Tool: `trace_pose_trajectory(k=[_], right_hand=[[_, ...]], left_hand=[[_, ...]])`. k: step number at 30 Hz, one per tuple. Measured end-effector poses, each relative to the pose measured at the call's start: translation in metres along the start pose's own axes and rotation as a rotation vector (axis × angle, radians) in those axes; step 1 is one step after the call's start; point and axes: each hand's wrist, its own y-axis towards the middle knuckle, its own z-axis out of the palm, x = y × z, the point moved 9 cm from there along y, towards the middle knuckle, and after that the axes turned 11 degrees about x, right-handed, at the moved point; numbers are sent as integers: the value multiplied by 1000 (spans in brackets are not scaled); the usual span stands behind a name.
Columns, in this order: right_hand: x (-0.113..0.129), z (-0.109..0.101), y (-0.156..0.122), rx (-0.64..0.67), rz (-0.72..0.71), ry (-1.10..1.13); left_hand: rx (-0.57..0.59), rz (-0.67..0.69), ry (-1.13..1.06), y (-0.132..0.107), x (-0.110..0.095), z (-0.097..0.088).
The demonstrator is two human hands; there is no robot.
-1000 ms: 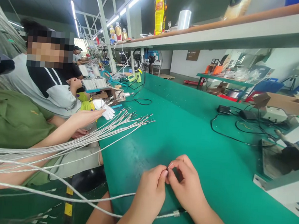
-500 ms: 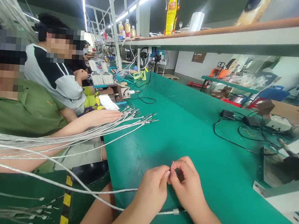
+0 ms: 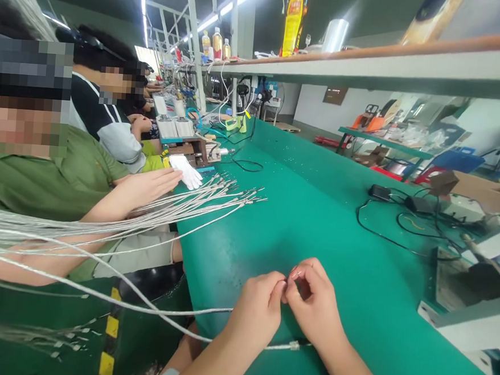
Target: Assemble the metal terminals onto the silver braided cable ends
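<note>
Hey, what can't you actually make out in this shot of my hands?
- What the left hand and right hand pinch: head view, fingertips cover it.
- Cable end: head view, hidden behind the hands.
- Bottle label: too small, top cut by the edge.
- Machine: cut off by the right edge.

Left hand [image 3: 256, 316]: I had it curled, thumb and forefinger pinched, tips meeting the right's.
Right hand [image 3: 315, 309]: fingers bent inward, pinched tight against the left's tips.
Forearms [image 3: 355, 371]: bare, converging from the bottom edge.
</note>
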Motion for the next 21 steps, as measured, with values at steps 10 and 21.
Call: trace_pose_trajectory(k=[10, 21], right_hand=[[-2, 2, -1, 27, -9, 58], [-2, 1, 0, 31, -3, 14]], left_hand=[[-27, 21, -30, 0, 1, 1], [-19, 21, -21, 1, -2, -1]])
